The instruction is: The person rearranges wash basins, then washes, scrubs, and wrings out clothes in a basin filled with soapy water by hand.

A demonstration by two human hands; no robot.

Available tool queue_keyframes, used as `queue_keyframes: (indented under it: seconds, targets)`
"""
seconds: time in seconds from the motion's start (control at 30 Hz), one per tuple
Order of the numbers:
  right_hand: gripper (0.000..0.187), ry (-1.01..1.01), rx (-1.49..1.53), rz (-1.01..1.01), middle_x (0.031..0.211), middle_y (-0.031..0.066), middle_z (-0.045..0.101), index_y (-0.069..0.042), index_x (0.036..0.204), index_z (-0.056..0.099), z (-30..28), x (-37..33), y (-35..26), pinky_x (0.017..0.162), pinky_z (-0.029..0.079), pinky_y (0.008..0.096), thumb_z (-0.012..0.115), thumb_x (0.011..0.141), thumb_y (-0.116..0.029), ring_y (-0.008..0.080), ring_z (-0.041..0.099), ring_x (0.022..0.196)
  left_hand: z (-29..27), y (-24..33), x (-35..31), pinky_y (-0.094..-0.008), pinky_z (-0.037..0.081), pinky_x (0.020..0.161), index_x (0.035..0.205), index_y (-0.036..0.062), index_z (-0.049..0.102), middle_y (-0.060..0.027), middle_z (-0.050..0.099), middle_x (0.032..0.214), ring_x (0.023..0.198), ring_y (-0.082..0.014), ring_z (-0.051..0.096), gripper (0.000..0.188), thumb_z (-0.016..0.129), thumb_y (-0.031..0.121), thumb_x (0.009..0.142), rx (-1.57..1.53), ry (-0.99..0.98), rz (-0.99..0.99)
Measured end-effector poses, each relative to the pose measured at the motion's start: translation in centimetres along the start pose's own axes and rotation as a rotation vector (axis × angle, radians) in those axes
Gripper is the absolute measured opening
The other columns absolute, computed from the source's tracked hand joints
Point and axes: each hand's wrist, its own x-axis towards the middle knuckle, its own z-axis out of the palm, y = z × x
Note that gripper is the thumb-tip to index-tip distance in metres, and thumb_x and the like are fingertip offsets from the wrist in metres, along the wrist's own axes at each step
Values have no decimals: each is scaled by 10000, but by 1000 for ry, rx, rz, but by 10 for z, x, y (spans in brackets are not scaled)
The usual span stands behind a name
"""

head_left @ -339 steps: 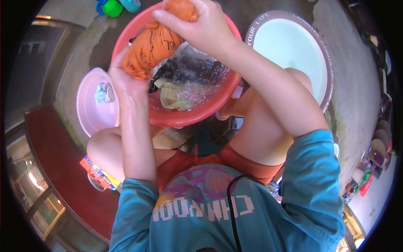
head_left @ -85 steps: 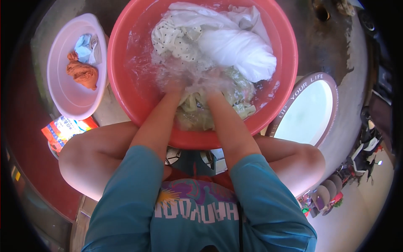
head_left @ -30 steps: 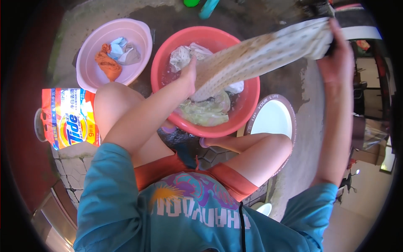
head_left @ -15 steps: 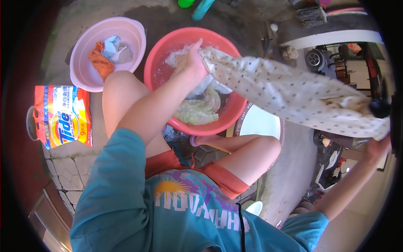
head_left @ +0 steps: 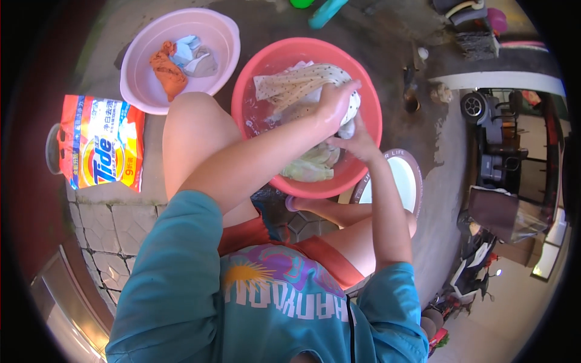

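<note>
A white cloth with dark dots [head_left: 296,83] is bunched over the red basin [head_left: 239,100] between my knees. My left hand [head_left: 339,106] is closed round the bundle from above. Just below it, my right hand [head_left: 359,144] grips the hanging lower part of the same cloth; some of its fingers are hidden behind the folds. Sudsy water shows along the basin's left side. A pale green cloth [head_left: 308,169] lies wet at the near side of that basin, under my hands.
At the upper left stands a pink basin [head_left: 128,78] holding an orange cloth [head_left: 167,71] and blue and grey pieces. An orange detergent bag [head_left: 103,145] stands left of my knee. Right of the red basin is a round white thing with a brown rim [head_left: 396,181]. Vehicles stand far right.
The dotted cloth, stretched out far to the right before, is now gathered over the red basin. My right hand has swung in from the far right to beside my left hand.
</note>
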Motion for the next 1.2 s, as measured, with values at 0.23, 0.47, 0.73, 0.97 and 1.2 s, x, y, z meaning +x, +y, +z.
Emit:
queue_keyframes:
  seconds: [0.23,0.47,0.73,0.97,1.2]
  targets:
    - [590,-29,1043,400,1252,135,480,-46,1343,333,32,17,-74,774,556,378,610,872,-268,235,563,1065,10,20,-17,-298,484,759,1010,-143,595,-222,644,919,856,-212,631,554,610,379,825,1116,-97,157]
    - [330,209,800,169,940,98,648,28,1068,568,-78,0,-150,751,557,343,679,781,-93,182,643,857,-25,123,5,-314,516,687,881,-29,685,-123,681,753,676,-181,647,440,617,403,835,1274,-176,296]
    - [769,386,129,-187,1108,149,575,-41,1331,345,-105,-5,-211,828,517,299,765,687,-16,209,608,970,-16,170,-56,-360,510,772,958,-7,676,-195,679,906,862,-304,665,315,610,276,838,1276,19,383]
    - [890,-8,-324,-43,1271,249,359,-188,1407,326,44,51,-54,938,449,429,736,635,-18,382,497,1066,-8,170,-48,-354,510,789,942,-28,666,-211,672,874,879,-302,664,322,628,264,809,1296,-79,417]
    - [736,66,-672,-161,1457,270,262,-224,1428,340,220,83,97,896,490,370,547,744,-47,386,580,1080,-22,135,-31,-418,507,662,830,-10,639,-184,645,745,713,-332,637,265,616,251,787,1630,32,742]
